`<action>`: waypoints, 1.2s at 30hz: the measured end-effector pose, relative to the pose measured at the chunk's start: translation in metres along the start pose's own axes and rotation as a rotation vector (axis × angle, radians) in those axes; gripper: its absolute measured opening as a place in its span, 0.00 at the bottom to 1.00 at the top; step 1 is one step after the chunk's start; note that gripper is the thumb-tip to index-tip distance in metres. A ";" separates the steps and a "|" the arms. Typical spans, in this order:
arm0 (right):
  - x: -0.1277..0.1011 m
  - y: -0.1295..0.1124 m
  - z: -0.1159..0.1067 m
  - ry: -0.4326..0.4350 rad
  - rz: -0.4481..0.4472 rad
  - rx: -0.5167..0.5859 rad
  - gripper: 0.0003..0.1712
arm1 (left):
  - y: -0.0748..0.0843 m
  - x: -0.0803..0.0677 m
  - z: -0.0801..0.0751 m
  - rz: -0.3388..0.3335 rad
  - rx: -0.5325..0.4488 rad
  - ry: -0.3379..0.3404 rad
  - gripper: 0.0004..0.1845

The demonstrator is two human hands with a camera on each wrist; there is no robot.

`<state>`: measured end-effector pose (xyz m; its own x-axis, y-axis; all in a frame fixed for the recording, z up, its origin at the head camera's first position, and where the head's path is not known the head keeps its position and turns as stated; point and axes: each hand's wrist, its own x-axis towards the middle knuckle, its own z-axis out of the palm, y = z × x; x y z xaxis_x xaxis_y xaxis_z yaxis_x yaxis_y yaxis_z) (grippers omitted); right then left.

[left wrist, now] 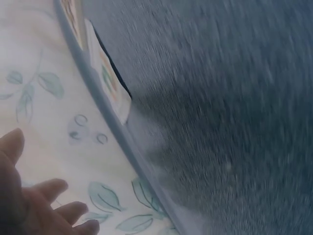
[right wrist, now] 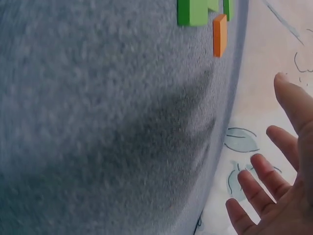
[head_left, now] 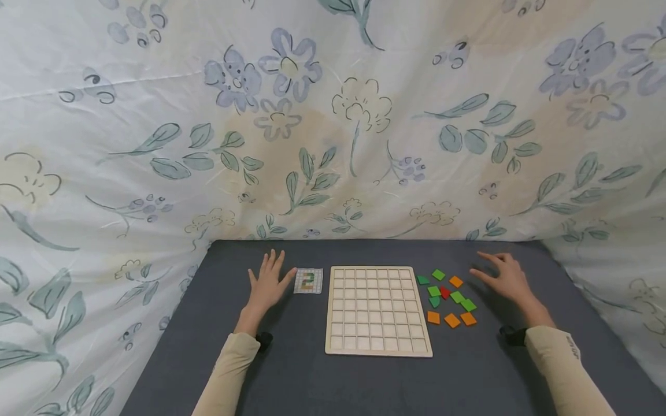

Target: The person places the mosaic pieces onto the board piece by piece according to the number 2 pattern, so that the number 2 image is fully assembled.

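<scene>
A pale wooden grid board [head_left: 378, 310] with empty square cells lies in the middle of the dark grey table [head_left: 312, 375]. Left of it lies a small pattern card [head_left: 308, 281] [left wrist: 110, 83] with green and orange squares. My left hand [head_left: 267, 284] [left wrist: 36, 205] rests open beside the card, fingers spread, holding nothing. Right of the board lies a cluster of green, orange and one red square tiles [head_left: 447, 297] [right wrist: 205, 14]. My right hand [head_left: 504, 277] [right wrist: 279, 191] hovers open just right of the tiles, fingers straight and empty.
A floral sheet [head_left: 333, 127] hangs as a backdrop behind and around the table on both sides. Black wrist straps [head_left: 512, 335] sit at both cuffs of my beige sleeves.
</scene>
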<state>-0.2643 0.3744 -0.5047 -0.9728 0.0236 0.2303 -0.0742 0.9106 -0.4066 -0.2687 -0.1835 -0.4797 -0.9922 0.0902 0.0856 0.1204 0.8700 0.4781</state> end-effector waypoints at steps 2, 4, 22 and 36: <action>-0.001 -0.002 0.001 -0.024 -0.002 0.015 0.40 | 0.002 -0.002 0.003 0.004 -0.012 -0.014 0.38; -0.001 -0.004 0.002 -0.053 -0.004 0.027 0.39 | 0.005 -0.005 0.005 0.007 -0.016 -0.026 0.38; -0.004 -0.012 0.010 -0.182 -0.052 0.055 0.34 | 0.034 -0.028 0.028 0.075 -0.011 -0.107 0.37; -0.006 -0.015 0.019 -0.237 -0.051 0.072 0.31 | 0.050 -0.046 0.041 0.141 -0.003 -0.204 0.37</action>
<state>-0.2617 0.3522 -0.5169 -0.9910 -0.1271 0.0422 -0.1321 0.8763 -0.4633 -0.2178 -0.1243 -0.4953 -0.9515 0.3065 -0.0264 0.2575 0.8404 0.4768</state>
